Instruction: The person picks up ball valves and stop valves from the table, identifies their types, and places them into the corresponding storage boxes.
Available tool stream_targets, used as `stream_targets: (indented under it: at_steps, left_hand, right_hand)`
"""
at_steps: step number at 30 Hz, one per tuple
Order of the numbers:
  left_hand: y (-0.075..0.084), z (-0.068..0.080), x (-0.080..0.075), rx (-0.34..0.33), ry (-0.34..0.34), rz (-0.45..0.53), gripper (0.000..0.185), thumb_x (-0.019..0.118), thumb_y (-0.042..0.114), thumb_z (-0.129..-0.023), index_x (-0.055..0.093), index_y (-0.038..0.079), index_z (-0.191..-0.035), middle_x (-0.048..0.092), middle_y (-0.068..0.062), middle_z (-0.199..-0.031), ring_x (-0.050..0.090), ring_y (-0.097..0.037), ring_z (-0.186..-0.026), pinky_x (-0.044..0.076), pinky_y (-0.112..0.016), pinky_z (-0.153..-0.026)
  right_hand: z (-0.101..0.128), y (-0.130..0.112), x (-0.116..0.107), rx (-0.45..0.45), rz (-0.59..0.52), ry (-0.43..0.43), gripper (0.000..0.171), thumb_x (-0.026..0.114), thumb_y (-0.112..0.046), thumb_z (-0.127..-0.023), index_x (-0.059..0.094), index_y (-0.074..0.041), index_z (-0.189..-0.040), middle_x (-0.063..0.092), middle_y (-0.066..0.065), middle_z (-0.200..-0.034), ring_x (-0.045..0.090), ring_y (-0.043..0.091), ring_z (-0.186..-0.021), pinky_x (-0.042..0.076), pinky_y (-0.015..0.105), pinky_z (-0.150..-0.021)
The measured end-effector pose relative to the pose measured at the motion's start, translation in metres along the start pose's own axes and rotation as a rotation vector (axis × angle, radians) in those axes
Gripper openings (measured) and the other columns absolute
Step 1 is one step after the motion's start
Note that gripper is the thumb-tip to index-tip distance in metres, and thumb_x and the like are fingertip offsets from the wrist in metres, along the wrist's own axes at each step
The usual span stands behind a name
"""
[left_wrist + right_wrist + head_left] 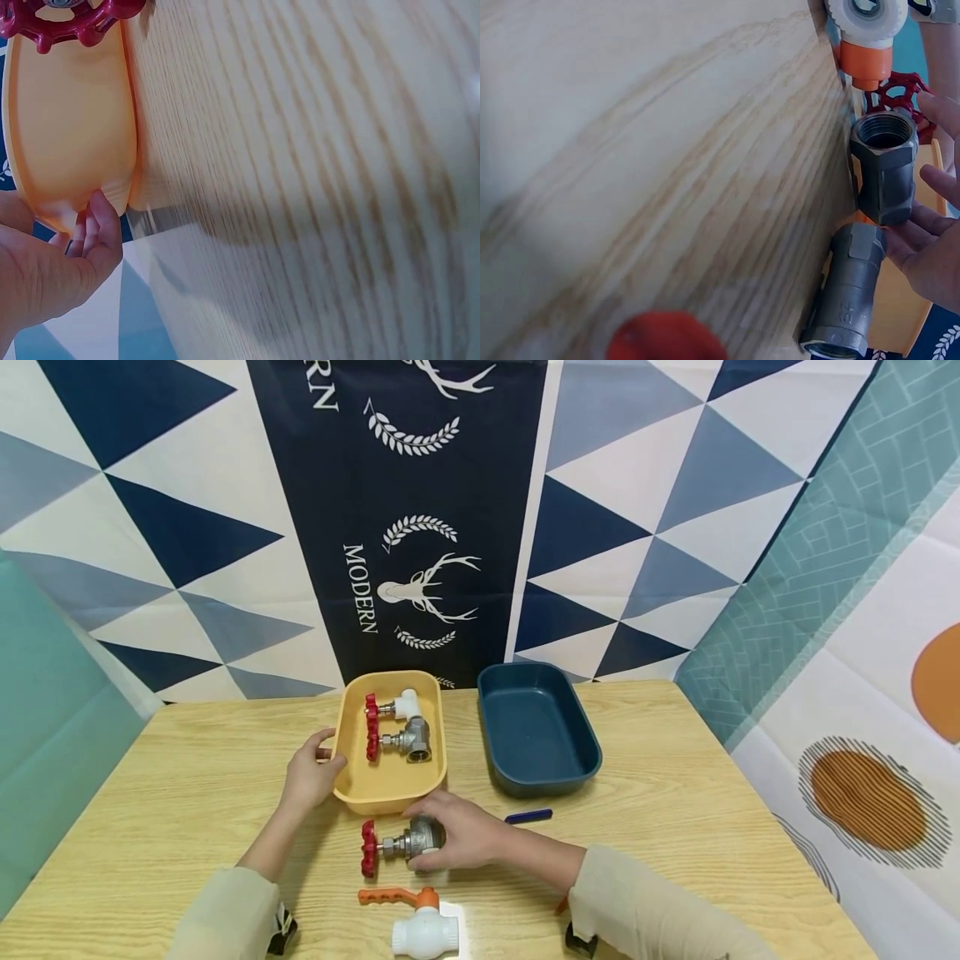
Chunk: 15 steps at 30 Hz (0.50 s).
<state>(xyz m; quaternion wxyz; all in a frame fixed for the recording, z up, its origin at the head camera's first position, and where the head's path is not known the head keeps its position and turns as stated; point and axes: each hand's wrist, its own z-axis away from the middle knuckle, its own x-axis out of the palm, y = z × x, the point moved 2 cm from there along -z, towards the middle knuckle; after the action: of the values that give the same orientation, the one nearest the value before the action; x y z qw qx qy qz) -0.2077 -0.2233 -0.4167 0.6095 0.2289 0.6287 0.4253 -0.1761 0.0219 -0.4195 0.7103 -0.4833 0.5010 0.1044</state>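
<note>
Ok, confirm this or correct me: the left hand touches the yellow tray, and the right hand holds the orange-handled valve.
Wrong valve: the left hand does touch the yellow tray, but the head view shows the right hand holding the grey, red-handled valve in front of it, not the orange-handled valve.

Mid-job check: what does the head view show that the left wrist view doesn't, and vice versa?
Only head: the right hand on a metal valve body, the blue tray and a blue pen-like object.

Only left wrist: a red handwheel nearly face-on; head shows handwheels edge-on.

Both: the left hand at the rim of the yellow tray, wooden table, patterned backdrop.
</note>
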Motion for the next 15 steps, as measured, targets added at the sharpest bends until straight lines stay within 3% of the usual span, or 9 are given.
stream_targets:
  at_steps: [9, 15]
  left_hand:
    - [-0.0002, 0.0, -0.0003, -0.001, -0.01, 0.026, 0.052, 0.05, 0.011, -0.091, 0.037, 0.003, -0.141, 0.05, -0.025, -0.114, 0.06, -0.033, -0.092, 0.052, -0.027, -0.062]
    - [0.0, 0.0003, -0.0002, -0.008, -0.007, 0.018, 0.052, 0.05, 0.011, -0.091, 0.037, 0.004, -0.141, 0.051, -0.024, -0.114, 0.059, -0.032, -0.092, 0.052, -0.027, -0.062]
  right_hand:
    - [-0.0045, -0.0056, 0.005, -0.02, 0.054, -0.021, 0.053, 0.069, -0.047, -0.08, 0.057, -0.02, -0.124, 0.053, -0.003, -0.123, 0.051, 0.009, -0.113, 0.044, 0.023, -0.095]
    - [-0.0091, -0.0062, 0.0092, -0.065, 0.11, -0.028, 0.052, 0.069, -0.047, -0.08, 0.057, -0.021, -0.123, 0.055, -0.004, -0.115, 0.053, 0.006, -0.105, 0.045, 0.019, -0.089]
